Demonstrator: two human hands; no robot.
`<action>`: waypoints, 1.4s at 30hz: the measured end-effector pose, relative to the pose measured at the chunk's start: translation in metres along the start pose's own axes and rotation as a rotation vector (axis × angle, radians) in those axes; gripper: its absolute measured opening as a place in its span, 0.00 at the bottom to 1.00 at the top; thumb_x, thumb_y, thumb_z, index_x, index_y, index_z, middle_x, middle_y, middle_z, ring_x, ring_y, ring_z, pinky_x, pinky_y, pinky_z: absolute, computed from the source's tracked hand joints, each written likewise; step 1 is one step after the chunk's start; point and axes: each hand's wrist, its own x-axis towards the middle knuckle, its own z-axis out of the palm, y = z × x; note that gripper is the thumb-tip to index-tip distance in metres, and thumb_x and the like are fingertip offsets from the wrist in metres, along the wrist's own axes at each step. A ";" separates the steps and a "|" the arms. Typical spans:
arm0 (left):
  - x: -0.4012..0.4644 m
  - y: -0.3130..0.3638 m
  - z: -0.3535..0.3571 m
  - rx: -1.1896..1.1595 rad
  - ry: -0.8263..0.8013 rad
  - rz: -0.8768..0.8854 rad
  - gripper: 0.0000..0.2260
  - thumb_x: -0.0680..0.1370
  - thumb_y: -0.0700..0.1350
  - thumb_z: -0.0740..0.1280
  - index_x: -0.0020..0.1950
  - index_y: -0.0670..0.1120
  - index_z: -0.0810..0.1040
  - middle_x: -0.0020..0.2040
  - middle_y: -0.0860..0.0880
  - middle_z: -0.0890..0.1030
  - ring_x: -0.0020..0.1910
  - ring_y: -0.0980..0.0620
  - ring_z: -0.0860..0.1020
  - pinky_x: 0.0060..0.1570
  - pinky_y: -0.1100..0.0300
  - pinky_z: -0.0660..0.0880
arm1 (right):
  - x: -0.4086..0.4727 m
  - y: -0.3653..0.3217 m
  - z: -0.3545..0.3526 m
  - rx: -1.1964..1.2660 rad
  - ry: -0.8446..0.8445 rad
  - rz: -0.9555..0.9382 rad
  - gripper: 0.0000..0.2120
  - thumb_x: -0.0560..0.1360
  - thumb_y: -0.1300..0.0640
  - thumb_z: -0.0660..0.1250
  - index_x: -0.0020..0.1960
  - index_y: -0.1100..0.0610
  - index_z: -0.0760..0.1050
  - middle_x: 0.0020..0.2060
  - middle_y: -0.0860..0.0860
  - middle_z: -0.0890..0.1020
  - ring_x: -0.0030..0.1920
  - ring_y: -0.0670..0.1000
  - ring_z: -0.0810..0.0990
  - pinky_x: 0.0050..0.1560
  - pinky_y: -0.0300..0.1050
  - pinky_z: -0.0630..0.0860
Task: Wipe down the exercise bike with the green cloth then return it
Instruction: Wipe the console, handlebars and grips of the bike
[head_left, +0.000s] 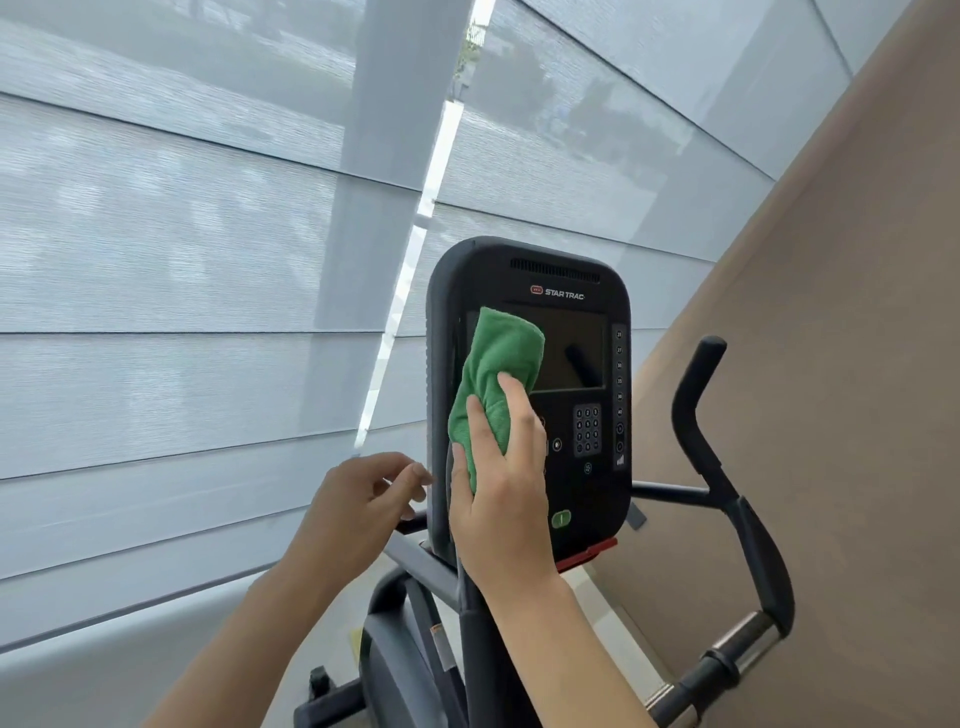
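Your left hand (363, 499) hovers loosely curled, holding nothing, just beside the console's (566, 280) left edge. Your right hand (501, 499) presses the green cloth (496, 364) against the exercise bike's (727, 514) dark screen (576, 353), fingers flat on the cloth.

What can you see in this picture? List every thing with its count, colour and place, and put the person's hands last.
cloth: one, green, pressed on the console's screen
console: one, black, centre, on the bike
handlebar: one, black, right of the console
blinds: several, grey, covering the windows behind
wall: one, brown, right
left hand: one, beside the console's left edge, holding nothing
right hand: one, pressing the cloth to the console
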 end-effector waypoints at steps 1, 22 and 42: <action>-0.001 -0.001 -0.002 -0.006 -0.002 -0.008 0.11 0.83 0.49 0.68 0.43 0.54 0.86 0.41 0.53 0.87 0.38 0.57 0.85 0.42 0.60 0.78 | -0.002 -0.002 -0.001 -0.002 -0.010 0.011 0.20 0.85 0.60 0.65 0.76 0.62 0.73 0.81 0.55 0.61 0.78 0.58 0.65 0.78 0.55 0.68; -0.033 -0.024 -0.028 0.021 -0.087 -0.069 0.11 0.83 0.49 0.67 0.43 0.53 0.86 0.40 0.54 0.87 0.38 0.57 0.85 0.48 0.51 0.82 | -0.055 -0.010 -0.055 0.065 -0.421 0.056 0.11 0.81 0.58 0.71 0.63 0.55 0.84 0.68 0.42 0.73 0.65 0.45 0.71 0.69 0.38 0.72; 0.011 -0.019 -0.031 -0.006 -0.001 -0.048 0.11 0.83 0.49 0.68 0.42 0.53 0.86 0.40 0.55 0.86 0.38 0.56 0.85 0.45 0.57 0.79 | 0.117 0.028 -0.020 -0.503 -0.232 -0.987 0.18 0.81 0.52 0.60 0.43 0.62 0.82 0.44 0.59 0.83 0.46 0.64 0.81 0.55 0.61 0.78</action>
